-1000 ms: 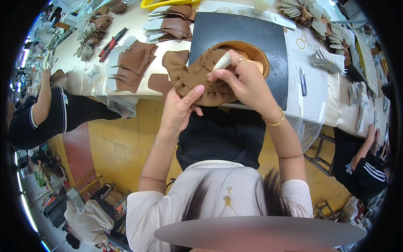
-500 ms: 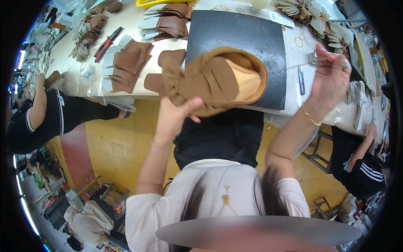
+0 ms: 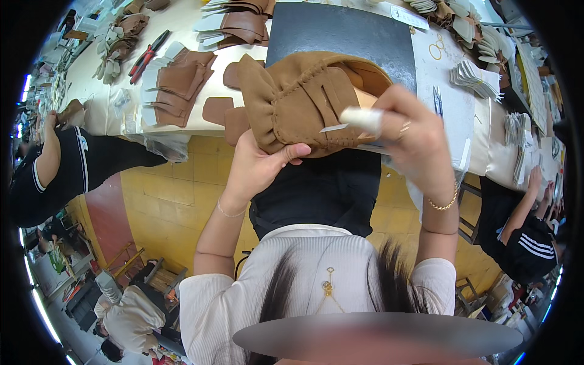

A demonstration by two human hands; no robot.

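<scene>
A brown suede moccasin-style shoe (image 3: 295,103), with a gathered, stitched toe seam and a slotted strap, is held up over the table's near edge. My left hand (image 3: 258,163) grips its toe end, thumb along the near side. Over the strap and opening is my right hand (image 3: 420,134), fingers curled and blurred by motion. A white sleeve-like wrap (image 3: 363,120) shows at its fingertip. By the strap slot lies a small pale sliver (image 3: 333,128); whether my right fingers hold it is unclear.
A black board (image 3: 340,29) lies behind the shoe. Left of it are brown leather pieces (image 3: 185,79) and red-handled pliers (image 3: 148,59). On the right are a slim metal tool (image 3: 438,100), yellow rings (image 3: 435,50) and stacked white pieces (image 3: 476,79). People sit at both sides.
My right hand has come down and left from beside the board to the shoe. The shoe has tilted in my left hand, which keeps its hold.
</scene>
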